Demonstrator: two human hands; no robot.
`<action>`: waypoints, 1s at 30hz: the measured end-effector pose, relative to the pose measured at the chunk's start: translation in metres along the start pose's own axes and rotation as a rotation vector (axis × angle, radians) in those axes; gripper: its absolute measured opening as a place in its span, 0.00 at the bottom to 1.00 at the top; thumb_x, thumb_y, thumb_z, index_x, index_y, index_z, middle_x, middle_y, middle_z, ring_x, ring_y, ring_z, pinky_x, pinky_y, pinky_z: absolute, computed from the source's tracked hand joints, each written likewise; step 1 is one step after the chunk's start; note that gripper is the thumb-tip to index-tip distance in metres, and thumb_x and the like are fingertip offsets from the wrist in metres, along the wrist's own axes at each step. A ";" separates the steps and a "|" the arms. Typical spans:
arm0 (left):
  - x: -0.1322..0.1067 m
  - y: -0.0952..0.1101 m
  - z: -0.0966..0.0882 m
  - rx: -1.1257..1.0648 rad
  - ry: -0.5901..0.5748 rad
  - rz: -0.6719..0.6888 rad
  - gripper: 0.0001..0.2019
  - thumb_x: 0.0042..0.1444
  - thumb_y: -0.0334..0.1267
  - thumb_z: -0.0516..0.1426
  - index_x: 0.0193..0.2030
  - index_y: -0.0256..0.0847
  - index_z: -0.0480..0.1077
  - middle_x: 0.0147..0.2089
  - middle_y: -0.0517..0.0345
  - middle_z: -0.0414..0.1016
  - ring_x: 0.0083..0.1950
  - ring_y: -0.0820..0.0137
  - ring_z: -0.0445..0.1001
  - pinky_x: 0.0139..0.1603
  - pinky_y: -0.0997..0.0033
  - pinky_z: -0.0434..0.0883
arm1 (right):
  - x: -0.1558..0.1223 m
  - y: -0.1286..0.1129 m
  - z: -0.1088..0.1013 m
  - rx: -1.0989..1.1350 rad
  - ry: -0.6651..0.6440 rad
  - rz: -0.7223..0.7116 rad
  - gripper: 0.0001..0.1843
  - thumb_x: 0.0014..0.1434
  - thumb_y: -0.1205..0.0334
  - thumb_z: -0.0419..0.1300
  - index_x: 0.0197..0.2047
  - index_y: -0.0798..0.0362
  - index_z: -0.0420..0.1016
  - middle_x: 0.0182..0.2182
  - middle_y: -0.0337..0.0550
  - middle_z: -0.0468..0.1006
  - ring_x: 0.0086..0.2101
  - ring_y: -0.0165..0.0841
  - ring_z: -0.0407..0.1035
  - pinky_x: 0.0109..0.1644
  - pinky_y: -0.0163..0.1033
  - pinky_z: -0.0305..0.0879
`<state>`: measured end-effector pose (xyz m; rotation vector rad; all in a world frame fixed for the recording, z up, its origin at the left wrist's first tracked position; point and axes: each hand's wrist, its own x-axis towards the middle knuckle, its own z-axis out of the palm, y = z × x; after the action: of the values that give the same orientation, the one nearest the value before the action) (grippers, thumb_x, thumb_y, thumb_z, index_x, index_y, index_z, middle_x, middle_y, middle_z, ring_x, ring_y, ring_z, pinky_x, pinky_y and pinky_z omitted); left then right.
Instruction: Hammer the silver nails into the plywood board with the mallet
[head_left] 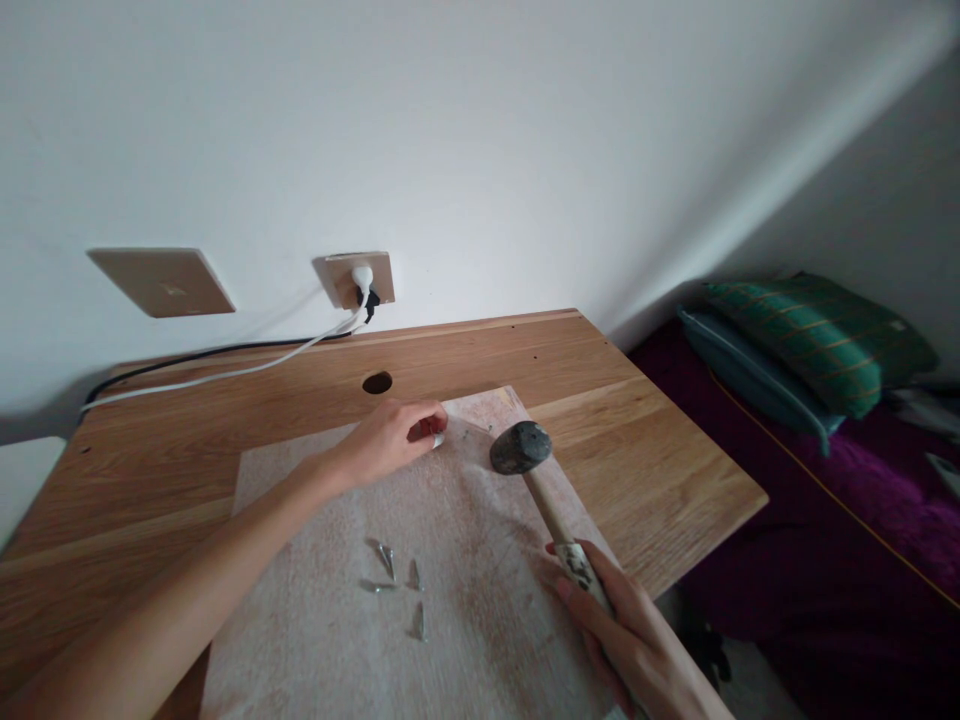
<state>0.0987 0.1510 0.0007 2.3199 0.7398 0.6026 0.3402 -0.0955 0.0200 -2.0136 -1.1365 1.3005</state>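
My right hand (611, 620) is wrapped round the pale handle of a mallet (523, 448). Its dark, rounded head is held over the upper right part of a whitish wooden board (300, 560). My left hand (397, 437) is near the board's far edge, left of the mallet head, with its fingers curled in. What those fingers hold, if anything, is too small to make out. Several silvery screws (386, 560) lie loose in the middle of the board. Small marks or bits of metal show on the board between my left hand and the mallet head.
The board lies on a wooden desk (645, 450) with a round cable hole (377, 382). White and black cables run along its back to a wall socket (360, 280). A blank wall plate (161, 282) is farther left. On the right, cushions (795, 340) lie on a purple cover (750, 560).
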 end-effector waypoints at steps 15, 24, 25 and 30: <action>-0.001 0.002 0.005 0.109 0.015 0.076 0.05 0.60 0.27 0.61 0.38 0.41 0.74 0.41 0.56 0.79 0.42 0.66 0.78 0.47 0.67 0.72 | -0.001 0.001 0.000 -0.043 0.053 -0.048 0.40 0.64 0.26 0.53 0.62 0.50 0.73 0.12 0.27 0.63 0.12 0.26 0.53 0.18 0.32 0.49; -0.003 -0.009 0.016 -0.194 0.051 -0.066 0.14 0.59 0.31 0.61 0.51 0.44 0.70 0.37 0.64 0.77 0.34 0.73 0.74 0.40 0.71 0.71 | 0.007 -0.027 0.007 -0.090 -0.017 -0.090 0.39 0.67 0.32 0.55 0.68 0.52 0.66 0.14 0.25 0.63 0.14 0.28 0.59 0.19 0.31 0.57; -0.003 -0.010 0.016 -0.214 0.047 -0.073 0.13 0.58 0.31 0.61 0.50 0.44 0.70 0.36 0.65 0.77 0.34 0.73 0.74 0.39 0.72 0.71 | 0.009 -0.030 0.008 -0.095 -0.007 -0.094 0.39 0.67 0.32 0.55 0.69 0.51 0.65 0.15 0.26 0.64 0.14 0.28 0.60 0.20 0.32 0.58; -0.002 -0.007 0.014 -0.222 0.041 -0.080 0.11 0.57 0.30 0.59 0.46 0.43 0.71 0.34 0.66 0.76 0.34 0.73 0.74 0.39 0.72 0.70 | 0.018 -0.035 0.009 -0.156 -0.059 -0.157 0.32 0.70 0.35 0.53 0.64 0.51 0.68 0.16 0.26 0.64 0.15 0.27 0.60 0.21 0.31 0.59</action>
<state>0.1026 0.1483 -0.0143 2.0708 0.7410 0.6632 0.3226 -0.0615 0.0337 -1.9591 -1.4333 1.2328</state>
